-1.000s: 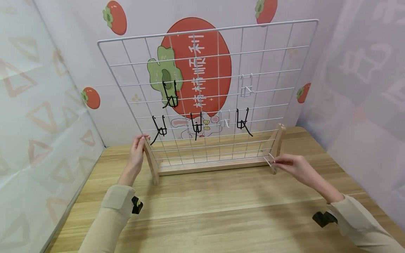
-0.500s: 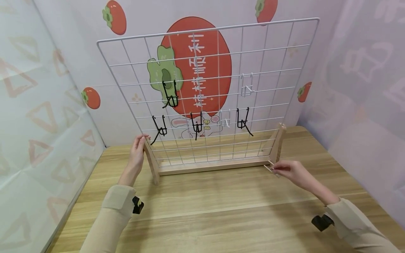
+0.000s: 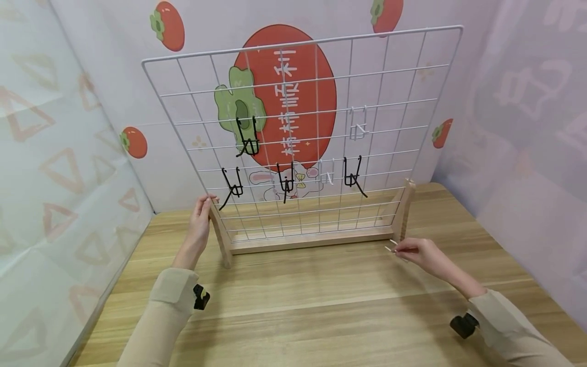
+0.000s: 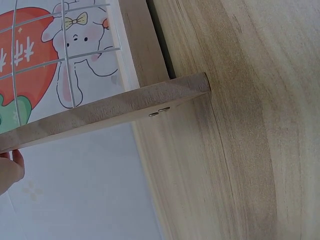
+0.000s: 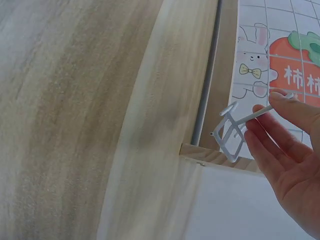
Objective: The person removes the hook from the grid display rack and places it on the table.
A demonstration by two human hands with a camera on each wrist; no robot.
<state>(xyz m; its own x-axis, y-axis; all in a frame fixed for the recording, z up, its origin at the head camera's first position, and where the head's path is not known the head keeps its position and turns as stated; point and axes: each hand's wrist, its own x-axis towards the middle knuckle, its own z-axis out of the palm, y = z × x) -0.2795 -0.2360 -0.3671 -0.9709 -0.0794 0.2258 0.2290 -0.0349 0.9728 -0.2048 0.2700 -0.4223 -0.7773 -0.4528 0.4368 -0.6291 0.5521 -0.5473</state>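
Note:
A white wire grid panel (image 3: 302,44) stands upright in a wooden stand (image 3: 312,240) on the table. At its left side post (image 3: 221,239), my left hand (image 3: 198,224) grips the upper end; the left wrist view has only part of that hand at its edge. Low beside the right post (image 3: 403,211), my right hand (image 3: 426,255) pinches a white wire hook (image 5: 232,134) by its straight prong, thumb on one side and fingers on the other. The hook's square frame points away from the fingers, in front of the stand's right end.
Several black hooks hang on the grid, one (image 3: 248,145) upper left and another (image 3: 352,179) lower right. Two white hooks hang there too, one (image 3: 358,127) higher and one (image 3: 327,177) lower. A printed cloth backdrop (image 3: 412,92) stands close behind the panel.
My right hand has drawn the white hook slightly down and toward me, away from the right post. The left hand keeps its place on the left post.

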